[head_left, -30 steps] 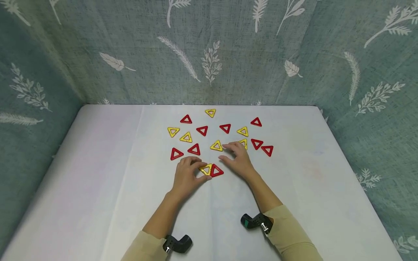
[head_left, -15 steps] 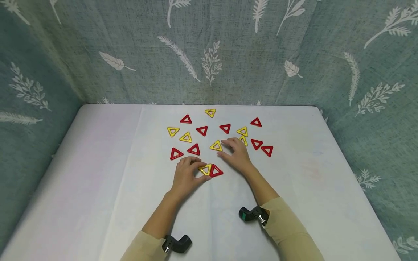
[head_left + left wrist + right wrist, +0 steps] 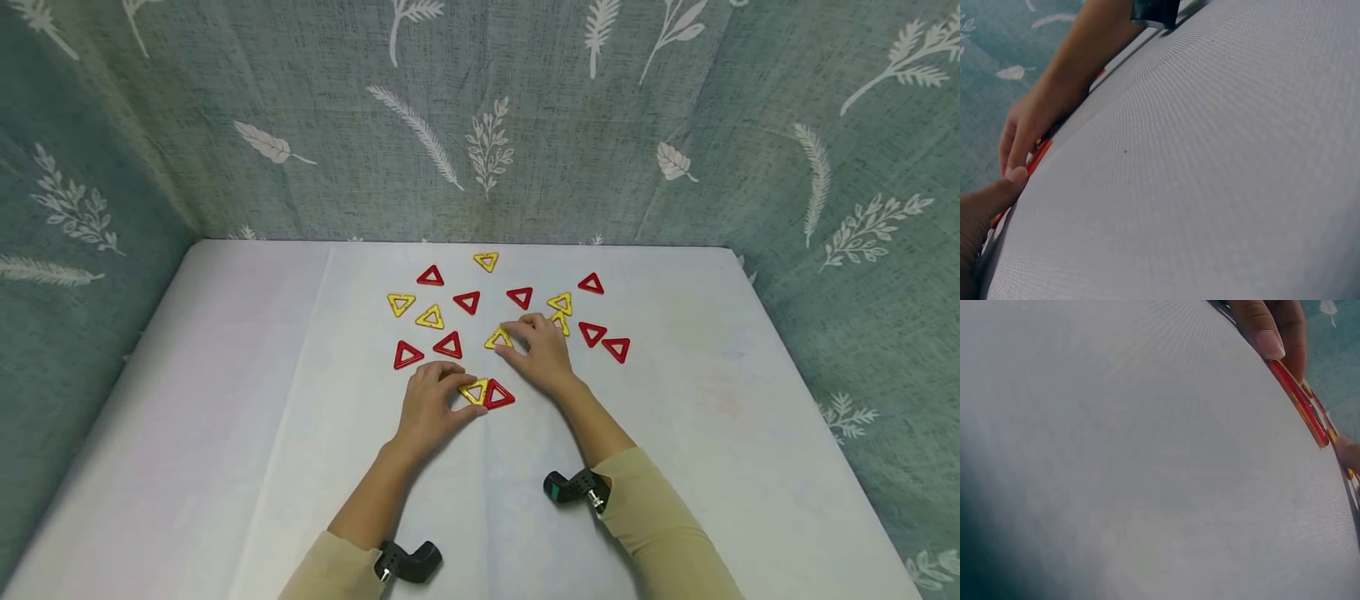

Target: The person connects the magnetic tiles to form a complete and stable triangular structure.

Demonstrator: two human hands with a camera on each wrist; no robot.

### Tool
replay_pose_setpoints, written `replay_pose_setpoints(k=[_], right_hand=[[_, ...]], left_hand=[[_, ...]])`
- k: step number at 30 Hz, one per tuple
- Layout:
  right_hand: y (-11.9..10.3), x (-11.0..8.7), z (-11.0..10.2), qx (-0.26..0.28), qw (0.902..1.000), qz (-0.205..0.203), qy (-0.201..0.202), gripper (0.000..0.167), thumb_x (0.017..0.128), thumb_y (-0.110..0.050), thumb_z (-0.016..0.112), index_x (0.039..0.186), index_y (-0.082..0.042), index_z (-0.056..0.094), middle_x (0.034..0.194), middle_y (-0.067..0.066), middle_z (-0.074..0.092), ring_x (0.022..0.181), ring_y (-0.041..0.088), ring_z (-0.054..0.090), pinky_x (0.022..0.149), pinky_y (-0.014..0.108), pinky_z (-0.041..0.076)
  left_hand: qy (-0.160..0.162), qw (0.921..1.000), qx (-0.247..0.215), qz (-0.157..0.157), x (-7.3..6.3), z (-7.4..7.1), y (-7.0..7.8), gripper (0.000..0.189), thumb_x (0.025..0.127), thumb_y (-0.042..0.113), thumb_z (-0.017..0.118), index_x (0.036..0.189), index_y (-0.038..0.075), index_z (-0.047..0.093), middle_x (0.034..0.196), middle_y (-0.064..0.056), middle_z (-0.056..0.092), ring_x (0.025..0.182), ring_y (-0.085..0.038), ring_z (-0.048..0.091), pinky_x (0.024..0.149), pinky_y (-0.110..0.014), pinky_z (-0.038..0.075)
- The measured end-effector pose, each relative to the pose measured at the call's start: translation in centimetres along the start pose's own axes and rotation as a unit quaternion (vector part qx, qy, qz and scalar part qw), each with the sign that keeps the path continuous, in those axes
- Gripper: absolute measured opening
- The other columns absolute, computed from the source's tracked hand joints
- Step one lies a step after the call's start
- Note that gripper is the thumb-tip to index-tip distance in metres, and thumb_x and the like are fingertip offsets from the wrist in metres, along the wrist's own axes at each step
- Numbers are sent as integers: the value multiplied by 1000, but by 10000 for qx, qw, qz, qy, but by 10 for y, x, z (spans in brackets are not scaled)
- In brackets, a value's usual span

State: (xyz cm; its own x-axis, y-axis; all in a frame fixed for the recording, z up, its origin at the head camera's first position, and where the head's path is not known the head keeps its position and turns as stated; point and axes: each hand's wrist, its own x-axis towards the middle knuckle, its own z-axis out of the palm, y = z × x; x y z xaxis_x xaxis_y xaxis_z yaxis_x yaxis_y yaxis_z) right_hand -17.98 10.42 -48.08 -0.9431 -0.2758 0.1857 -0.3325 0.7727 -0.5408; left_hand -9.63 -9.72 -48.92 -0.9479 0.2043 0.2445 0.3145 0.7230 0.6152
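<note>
In the head view my left hand (image 3: 435, 400) pinches a yellow triangle tile (image 3: 482, 387) between thumb and fingers, flat on the table. A red triangle tile (image 3: 501, 403) lies edge to edge against its right side. Just beyond, my right hand (image 3: 542, 350) has thumb and forefinger on a second yellow triangle tile (image 3: 491, 342), partly covering it. Another yellow tile (image 3: 562, 322) is partly hidden behind the right hand's knuckles. From the right wrist, the red tile (image 3: 1297, 400) shows edge-on beside the left thumb (image 3: 1266, 340); the right hand (image 3: 1350, 453) is mostly cut off.
Several loose red and yellow triangle tiles lie flat across the far half of the white table (image 3: 225, 375), among them a red tile (image 3: 617, 349) at right and a red one (image 3: 407, 355) at left. A leaf-patterned green cloth (image 3: 337, 183) stands behind and at both sides.
My right hand has moved left and slightly away from me, its fingertips reaching the yellow triangle tile. The left hand stays put on its tile.
</note>
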Motion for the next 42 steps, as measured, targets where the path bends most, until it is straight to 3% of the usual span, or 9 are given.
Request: replay_pose_setpoints(k=[24, 34, 42], right_hand=[[0, -25, -4, 168, 9997, 156, 69, 39, 82, -36, 71, 112, -13, 65, 111, 11, 55, 107, 27, 50, 92, 47, 38], [2, -27, -3, 293, 9995, -32, 110, 36, 84, -34, 69, 114, -14, 67, 108, 11, 55, 103, 27, 51, 89, 46, 38], [-1, -29, -3, 378, 9990, 103, 195, 37, 82, -33, 72, 112, -11, 68, 108, 11, 57, 105, 27, 51, 91, 47, 39]], left_hand=[[37, 10000, -25, 26, 0, 0, 2, 42, 72, 32, 82, 108, 14, 69, 114, -4, 55, 113, -23, 45, 99, -44, 36], [157, 9999, -14, -21, 0, -1, 2, 42, 72, 30, 82, 107, 12, 69, 112, -5, 54, 112, -24, 45, 98, -44, 36], [190, 9998, 48, -23, 0, -1, 2, 42, 72, 32, 82, 107, 13, 69, 112, -5, 54, 111, -24, 45, 97, -44, 37]])
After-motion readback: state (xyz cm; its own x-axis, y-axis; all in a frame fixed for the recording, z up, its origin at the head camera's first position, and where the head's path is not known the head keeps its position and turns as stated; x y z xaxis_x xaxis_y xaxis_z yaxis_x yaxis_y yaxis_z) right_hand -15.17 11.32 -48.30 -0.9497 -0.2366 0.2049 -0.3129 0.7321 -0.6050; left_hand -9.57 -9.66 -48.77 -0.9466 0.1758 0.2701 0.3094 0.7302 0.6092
